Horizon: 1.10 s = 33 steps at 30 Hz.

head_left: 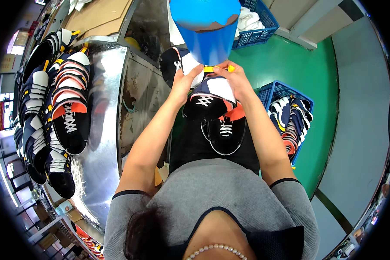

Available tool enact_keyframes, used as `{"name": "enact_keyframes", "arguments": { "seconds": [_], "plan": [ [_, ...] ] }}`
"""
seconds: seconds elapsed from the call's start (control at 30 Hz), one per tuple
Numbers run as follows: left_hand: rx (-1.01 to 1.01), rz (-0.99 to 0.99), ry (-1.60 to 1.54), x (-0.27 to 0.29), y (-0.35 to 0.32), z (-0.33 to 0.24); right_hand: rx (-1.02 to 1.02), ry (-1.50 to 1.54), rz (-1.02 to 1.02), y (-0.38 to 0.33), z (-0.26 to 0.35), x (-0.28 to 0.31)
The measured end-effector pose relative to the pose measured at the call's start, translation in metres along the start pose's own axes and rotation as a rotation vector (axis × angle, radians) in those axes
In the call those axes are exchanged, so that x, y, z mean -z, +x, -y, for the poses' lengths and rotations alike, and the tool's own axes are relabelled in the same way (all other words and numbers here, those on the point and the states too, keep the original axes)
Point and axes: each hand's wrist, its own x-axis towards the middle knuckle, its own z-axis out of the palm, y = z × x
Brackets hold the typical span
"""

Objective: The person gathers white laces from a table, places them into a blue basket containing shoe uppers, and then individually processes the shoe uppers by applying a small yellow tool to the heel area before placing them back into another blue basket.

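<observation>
Broadly, we sit over a glossy green floor [264,60], with a long bench topped in shiny sheet metal [104,130] on our left. We wear a grey short-sleeved top [203,186] with dark trim. Just beyond our hands rises a bright blue cylinder [210,45] with a ragged brown patch near its upper part. A blue plastic lattice crate [271,89] stands on the floor to our right, filled with navy-and-white shoe uppers [299,115], while a nested row of black, white and coral uppers [70,93] lies along the bench.

Between our forearms is a shoe upper of black, navy and white with white crossed laces [216,93], its toe pointing back toward us, under our hands. A second, black upper with coral lining [225,130] lies just below it, over our lap, and a third, black and white [171,65], shows beyond our left wrist.

Our left hand [186,82] has its thumb and fingers pinched nearly together; our right hand [235,79] does likewise, thumb against forefinger. Both grasp a short yellow strip [208,69], bare only between the fingertips. We cannot tell which layers lie beneath each thumb.
</observation>
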Motion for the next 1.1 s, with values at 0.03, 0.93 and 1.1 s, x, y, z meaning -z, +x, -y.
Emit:
{"name": "enact_keyframes", "arguments": {
  "seconds": [0.03,0.93,1.1],
  "plan": [
    [0.015,0.004,0.003,-0.008,0.002,-0.008,0.014,-0.005,0.000,0.004,-0.001,0.006],
    [-0.113,-0.013,0.056,0.005,-0.020,-0.011,0.120,0.080,-0.074,-0.007,-0.016,-0.013],
    [0.361,-0.048,-0.421,0.012,0.028,0.000,-0.058,0.381,-0.101,0.031,-0.018,0.002]
  ]
}}
